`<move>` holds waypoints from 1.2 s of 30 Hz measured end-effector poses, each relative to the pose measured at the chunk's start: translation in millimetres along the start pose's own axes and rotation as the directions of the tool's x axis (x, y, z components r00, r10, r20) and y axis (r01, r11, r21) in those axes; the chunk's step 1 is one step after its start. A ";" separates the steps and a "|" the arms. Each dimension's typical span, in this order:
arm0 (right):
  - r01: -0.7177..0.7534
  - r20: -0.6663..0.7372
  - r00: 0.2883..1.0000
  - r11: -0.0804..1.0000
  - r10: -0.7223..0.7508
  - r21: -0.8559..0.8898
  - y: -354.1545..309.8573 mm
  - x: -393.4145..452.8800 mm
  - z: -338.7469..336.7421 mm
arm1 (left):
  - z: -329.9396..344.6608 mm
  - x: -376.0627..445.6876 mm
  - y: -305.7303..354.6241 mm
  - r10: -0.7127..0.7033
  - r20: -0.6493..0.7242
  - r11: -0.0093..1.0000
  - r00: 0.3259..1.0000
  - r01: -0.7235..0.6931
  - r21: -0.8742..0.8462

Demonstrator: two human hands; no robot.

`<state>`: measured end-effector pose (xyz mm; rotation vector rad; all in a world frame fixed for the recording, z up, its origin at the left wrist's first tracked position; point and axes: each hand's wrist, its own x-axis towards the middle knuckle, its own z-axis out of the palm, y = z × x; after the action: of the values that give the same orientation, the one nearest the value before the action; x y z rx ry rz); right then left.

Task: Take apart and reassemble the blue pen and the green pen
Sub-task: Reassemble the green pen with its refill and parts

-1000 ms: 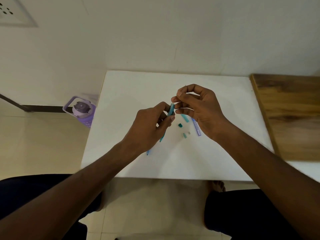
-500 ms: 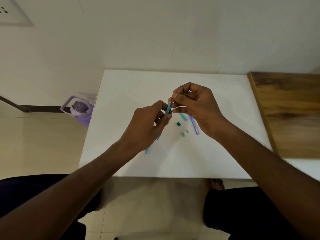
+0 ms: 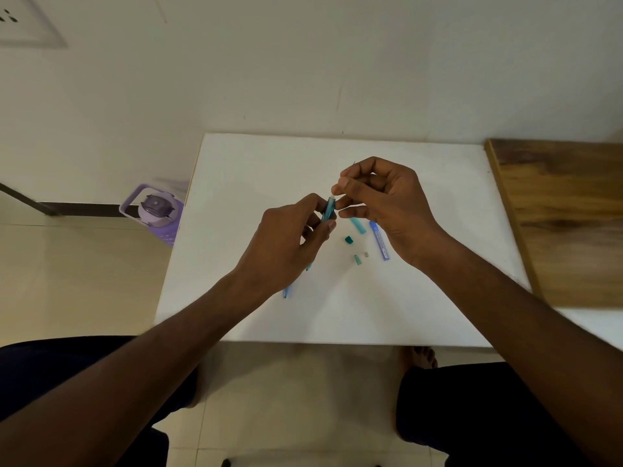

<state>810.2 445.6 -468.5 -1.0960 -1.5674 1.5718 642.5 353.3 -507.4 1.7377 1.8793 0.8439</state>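
Note:
My left hand (image 3: 290,237) grips a teal-green pen barrel (image 3: 328,210), held nearly upright above the white table (image 3: 256,170). My right hand (image 3: 381,200) pinches a small whitish piece at the barrel's top end; a thin wire-like tip pokes up behind its fingers. A blue pen (image 3: 286,293) lies on the table, mostly hidden under my left wrist. Loose parts lie below my right hand: a teal tube (image 3: 358,225), a blue tube (image 3: 380,241), a dark teal cap (image 3: 349,240), a small teal tip (image 3: 358,260) and a tiny grey piece (image 3: 366,254).
A wooden surface (image 3: 566,224) adjoins the table on the right. A purple bottle with a handle (image 3: 155,210) stands on the floor left of the table. The wall runs just behind the table. My knees sit below the table's near edge.
Both hands stayed together over the table. My right fingers shifted slightly at the top end of the teal barrel; the loose parts on the table have not moved.

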 end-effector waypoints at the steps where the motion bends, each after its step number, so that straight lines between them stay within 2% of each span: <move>1: 0.002 0.003 1.000 1.000 -0.002 -0.004 0.1 -0.4 0.5 | 0.1 0.0 -0.9 0.004 -0.002 1.000 1.000 -0.004 0.001; 6: 0.025 0.014 1.000 0.997 -0.024 -0.077 0.9 -0.8 -0.2 | 0.5 -1.5 -2.1 0.038 -0.021 0.999 0.999 -0.038 0.007; 12: 0.192 -0.024 0.976 0.908 -0.216 -0.371 2.7 -4.4 -2.0 | 2.0 -1.5 -0.1 0.017 -0.002 1.000 1.000 -0.017 0.011; 17: 0.255 -0.022 0.955 0.861 -0.295 -0.440 1.7 -6.7 0.4 | 0.5 -1.4 2.1 0.014 -0.008 1.000 1.000 -0.014 0.008; 23: 0.379 0.136 0.921 0.759 -0.364 -0.529 1.4 -9.7 -3.9 | -4.2 -0.8 2.9 -0.001 -0.030 0.999 1.000 0.000 -0.039; 25: 0.381 0.142 0.919 0.734 -0.368 -0.562 0.4 -7.4 -9.0 | -5.5 -0.2 3.5 -0.017 -0.023 0.999 1.000 0.016 -0.049; 27: 0.339 0.159 0.934 0.647 -0.321 -0.683 0.4 -1.5 -20.8 | -7.2 -0.3 3.4 -0.032 -0.026 0.997 0.999 0.030 -0.067; 30: 0.232 0.241 0.970 0.311 -0.010 -0.921 6.8 -0.2 -36.0 | -9.1 -1.3 2.4 -0.049 -0.038 0.996 0.998 0.046 -0.081; 31: 0.201 0.229 0.970 0.247 0.086 -0.948 9.7 -2.0 -37.2 | -9.4 -1.5 2.1 -0.056 -0.037 0.996 0.998 0.053 -0.075; 33: 0.169 0.208 0.966 0.234 0.153 -0.958 13.8 -5.1 -36.0 | -9.4 -1.3 2.0 -0.053 -0.039 0.996 0.998 0.051 -0.069; 36: 0.177 0.208 0.965 0.194 0.157 -0.965 17.7 -5.0 -31.8 | -8.3 -0.3 2.8 -0.045 -0.043 0.997 0.998 0.043 -0.058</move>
<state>842.7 454.1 -483.4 -1.4803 -2.9455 0.4340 638.9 351.9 -499.6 1.6506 1.8958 0.9168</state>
